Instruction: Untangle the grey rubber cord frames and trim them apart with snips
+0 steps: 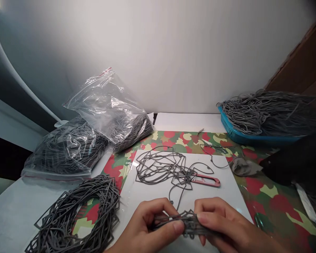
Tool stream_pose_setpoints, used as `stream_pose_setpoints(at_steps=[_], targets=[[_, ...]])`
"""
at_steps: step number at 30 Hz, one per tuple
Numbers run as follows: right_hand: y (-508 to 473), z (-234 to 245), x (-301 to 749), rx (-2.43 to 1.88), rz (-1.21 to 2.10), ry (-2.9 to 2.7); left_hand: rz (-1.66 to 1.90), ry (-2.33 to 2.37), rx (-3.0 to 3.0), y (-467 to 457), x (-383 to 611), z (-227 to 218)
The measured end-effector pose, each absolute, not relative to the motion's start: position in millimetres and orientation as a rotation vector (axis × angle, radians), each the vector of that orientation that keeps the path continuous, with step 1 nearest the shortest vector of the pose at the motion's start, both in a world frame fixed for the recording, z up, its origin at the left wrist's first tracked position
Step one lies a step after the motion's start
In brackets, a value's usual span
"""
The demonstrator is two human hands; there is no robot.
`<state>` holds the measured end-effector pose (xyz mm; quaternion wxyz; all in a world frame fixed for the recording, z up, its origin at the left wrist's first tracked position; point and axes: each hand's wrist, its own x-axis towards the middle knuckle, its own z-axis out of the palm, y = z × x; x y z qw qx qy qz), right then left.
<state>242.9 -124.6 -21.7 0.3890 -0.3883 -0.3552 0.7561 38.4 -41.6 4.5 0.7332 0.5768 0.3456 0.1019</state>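
Observation:
Between my two hands, low in the head view, is a small bundle of thin dark grey rubber gaskets (pixel 191 223) with little tabs along them. My left hand (pixel 155 225) pinches its left part between thumb and fingers. At its right part my right hand (pixel 221 223) grips it with the thumb on top. Just beyond the hands, a loose tangle of the same gaskets (pixel 160 168) lies on a white sheet (pixel 129 189). A pink-red cutter-like tool (pixel 206 180) rests there too, its left end under the tangle.
A ring-shaped heap of gaskets (pixel 102 211) lies at left. Behind it are two clear zip bags (pixel 65 151) filled with gaskets. A blue basket (pixel 228 128) piled with grey strands stands back right, near a dark object (pixel 289 161). A camouflage-patterned mat (pixel 268 189) covers the table.

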Motion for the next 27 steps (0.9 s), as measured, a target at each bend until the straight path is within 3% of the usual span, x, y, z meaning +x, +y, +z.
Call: stream_pose_setpoints(at_steps=[8, 18, 27], targets=[[-125.6, -20.1, 243.8, -1.072, 1.904, -0.954, 0.168, 0.83, 1.232, -39.7, 39.1, 16.1], [-119.2, -21.9, 255.1, -0.805, 2.042, -0.821, 0.208, 0.798, 1.146, -34.7, 34.1, 4.6], [-125.9, -15.1, 250.5, -0.995, 2.046, -0.885, 0.337, 0.609, 1.613, -33.1, 26.9, 6.1]])
